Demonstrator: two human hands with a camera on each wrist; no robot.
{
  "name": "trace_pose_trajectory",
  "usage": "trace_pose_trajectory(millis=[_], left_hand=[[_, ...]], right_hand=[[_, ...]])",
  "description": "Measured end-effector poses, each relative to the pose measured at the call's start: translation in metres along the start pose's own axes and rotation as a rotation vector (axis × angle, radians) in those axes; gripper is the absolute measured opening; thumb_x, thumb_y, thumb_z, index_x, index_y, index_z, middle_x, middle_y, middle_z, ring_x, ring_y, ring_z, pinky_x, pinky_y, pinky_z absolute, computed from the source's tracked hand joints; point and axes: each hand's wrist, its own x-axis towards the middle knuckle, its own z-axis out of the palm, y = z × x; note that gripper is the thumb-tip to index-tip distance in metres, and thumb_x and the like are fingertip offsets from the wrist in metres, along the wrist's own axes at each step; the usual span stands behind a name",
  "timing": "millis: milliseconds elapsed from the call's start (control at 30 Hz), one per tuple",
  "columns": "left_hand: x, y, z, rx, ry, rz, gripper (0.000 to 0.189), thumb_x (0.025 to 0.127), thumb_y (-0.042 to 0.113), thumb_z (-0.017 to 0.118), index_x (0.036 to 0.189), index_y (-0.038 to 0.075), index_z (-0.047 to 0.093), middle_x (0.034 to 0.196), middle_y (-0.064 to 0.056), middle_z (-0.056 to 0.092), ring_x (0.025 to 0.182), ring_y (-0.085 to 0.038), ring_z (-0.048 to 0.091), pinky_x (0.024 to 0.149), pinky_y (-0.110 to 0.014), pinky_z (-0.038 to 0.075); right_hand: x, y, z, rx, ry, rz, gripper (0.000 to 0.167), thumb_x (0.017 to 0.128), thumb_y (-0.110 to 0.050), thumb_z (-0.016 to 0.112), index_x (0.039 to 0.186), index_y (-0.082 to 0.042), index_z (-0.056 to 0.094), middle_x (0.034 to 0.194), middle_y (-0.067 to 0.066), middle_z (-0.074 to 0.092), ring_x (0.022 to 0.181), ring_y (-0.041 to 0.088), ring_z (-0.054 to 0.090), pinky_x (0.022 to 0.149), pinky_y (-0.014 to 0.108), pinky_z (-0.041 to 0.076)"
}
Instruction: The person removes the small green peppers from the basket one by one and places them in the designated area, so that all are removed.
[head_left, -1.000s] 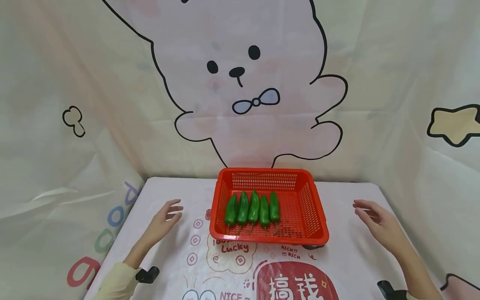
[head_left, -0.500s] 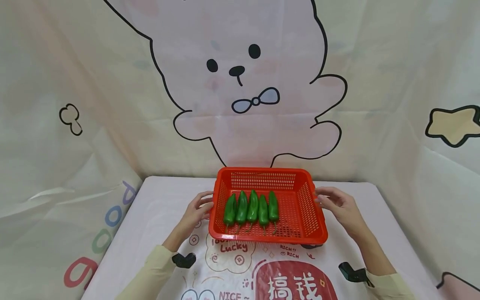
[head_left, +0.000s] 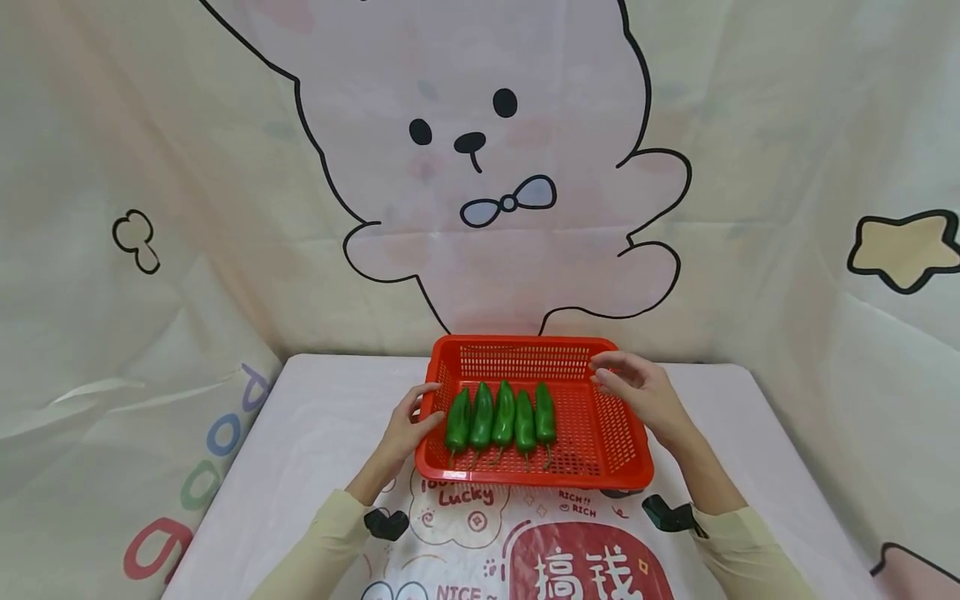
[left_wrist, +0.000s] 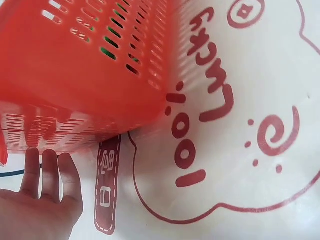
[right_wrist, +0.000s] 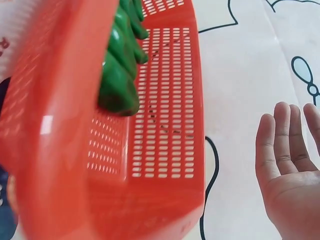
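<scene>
Several green chili peppers point(head_left: 503, 415) lie side by side in a red plastic basket point(head_left: 600, 454), stems toward the near side. At the basket's left rim is my left hand point(head_left: 405, 425), its thumb and a finger reaching over the edge. The left wrist view shows this hand's point(left_wrist: 42, 200) fingers extended close to the basket's outer wall; contact is hard to tell. My right hand point(head_left: 641, 392) hovers over the right rim, holding nothing. Seen from the right wrist, that hand point(right_wrist: 290, 165) has its fingers nearly straight, apart from the basket point(right_wrist: 197, 125).
The basket stands toward the back of a table under a white printed cloth point(head_left: 345, 375). A hanging backdrop point(head_left: 480, 267) with a cartoon bear rises just behind it, and fabric walls flank both sides.
Both hands have come inward from the table's sides to the basket. During the last half second the right hand has moved over the right rim and the left slightly over the left one.
</scene>
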Motion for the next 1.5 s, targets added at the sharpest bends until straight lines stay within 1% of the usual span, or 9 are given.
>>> trace_pose_trajectory(millis=[133,233,467,600,833,1033,1167,1333,1500], left_hand=[[-0.003,0.011,0.001,0.004,-0.009,0.002,0.051,0.098,0.003,0.065,0.145,0.008,0.048,0.134,-0.029,0.051,0.111,-0.049,0.06,0.081,-0.055,0.057],[-0.003,0.011,0.0,0.011,-0.004,-0.003,0.051,0.098,0.002,0.064,0.145,0.006,0.046,0.134,-0.031,0.05,0.111,-0.05,0.06,0.081,-0.057,0.057],[0.0,0.0,0.0,0.029,0.022,0.022,0.048,0.098,0.003,0.062,0.143,0.011,0.05,0.132,-0.03,0.051,0.108,-0.046,0.062,0.078,-0.053,0.059],[0.0,-0.001,0.0,0.032,0.028,0.033,0.047,0.097,0.004,0.062,0.142,0.012,0.051,0.13,-0.03,0.052,0.107,-0.046,0.063,0.077,-0.052,0.059],[0.001,-0.002,0.001,0.038,0.031,0.021,0.046,0.097,0.004,0.062,0.141,0.013,0.051,0.131,-0.029,0.052,0.107,-0.045,0.063,0.077,-0.052,0.059],[0.0,0.0,0.001,0.034,0.037,0.016,0.046,0.098,0.003,0.062,0.142,0.013,0.051,0.132,-0.029,0.053,0.107,-0.045,0.062,0.078,-0.053,0.059],[-0.002,0.002,0.002,0.032,0.027,0.02,0.047,0.098,0.001,0.06,0.143,0.008,0.049,0.132,-0.032,0.051,0.108,-0.049,0.06,0.078,-0.056,0.058],[-0.003,0.004,0.003,0.021,0.004,0.021,0.047,0.099,-0.002,0.057,0.144,0.003,0.045,0.132,-0.038,0.048,0.109,-0.056,0.057,0.079,-0.058,0.057],[-0.001,0.002,0.004,0.026,0.02,0.022,0.047,0.099,0.0,0.059,0.143,0.009,0.049,0.133,-0.035,0.049,0.108,-0.051,0.06,0.076,-0.054,0.059]], right_hand=[[0.012,-0.002,0.007,0.031,-0.02,-0.014,0.031,0.102,-0.01,0.061,0.128,0.007,0.06,0.123,0.022,0.06,0.107,0.034,0.065,0.087,0.03,0.056],[0.02,-0.004,0.013,0.073,-0.041,-0.017,0.032,0.102,-0.009,0.062,0.128,0.009,0.059,0.124,0.025,0.059,0.108,0.038,0.063,0.088,0.032,0.057],[0.036,-0.001,0.026,0.086,-0.048,-0.012,0.031,0.102,-0.01,0.063,0.126,0.009,0.061,0.124,0.026,0.059,0.108,0.03,0.064,0.09,0.039,0.057],[0.044,0.002,0.032,0.074,-0.037,0.016,0.033,0.101,-0.013,0.064,0.128,0.005,0.062,0.126,0.026,0.059,0.109,0.03,0.064,0.09,0.044,0.056],[0.058,0.008,0.036,0.09,-0.042,0.09,0.037,0.102,-0.018,0.064,0.132,0.003,0.06,0.127,0.021,0.06,0.115,0.043,0.059,0.089,0.035,0.057],[0.07,0.013,0.04,0.111,-0.064,0.116,0.037,0.103,-0.017,0.062,0.134,0.003,0.058,0.131,0.027,0.056,0.115,0.042,0.059,0.093,0.043,0.055],[0.07,0.02,0.042,0.118,-0.053,0.127,0.039,0.103,-0.013,0.061,0.134,0.009,0.056,0.13,0.031,0.056,0.115,0.046,0.057,0.093,0.047,0.054],[0.065,0.029,0.044,0.103,-0.028,0.189,0.043,0.102,-0.016,0.063,0.136,0.01,0.054,0.131,0.028,0.057,0.117,0.044,0.057,0.097,0.056,0.049],[0.065,0.041,0.044,0.072,-0.035,0.203,0.045,0.102,-0.019,0.064,0.135,0.009,0.054,0.131,0.024,0.057,0.119,0.041,0.056,0.099,0.056,0.048]])
